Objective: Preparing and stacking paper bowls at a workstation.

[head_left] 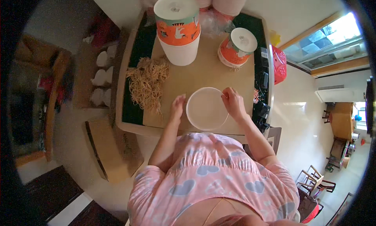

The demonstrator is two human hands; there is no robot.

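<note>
— What's that pale round thing?
— A smooth white lid point(206, 108), flat on the tan desk point(203, 71) near its front edge.
— And the hands?
— The left hand point(177, 107) rests against its left rim, fingers loosely curled; the right hand point(233, 102) pinches the upper right rim.
— Room around it?
— A stringy heap of rubber bands point(147, 83) lies left; the tall orange-and-white cup stack point(178, 28) and a tilted smaller stack point(237, 48) sit behind, well apart.

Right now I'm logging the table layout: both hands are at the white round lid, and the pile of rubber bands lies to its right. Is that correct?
Not quite. The head view shows the pile of rubber bands to the left of the white round lid, not its right. Both hands, left and right, are at the lid.
</note>
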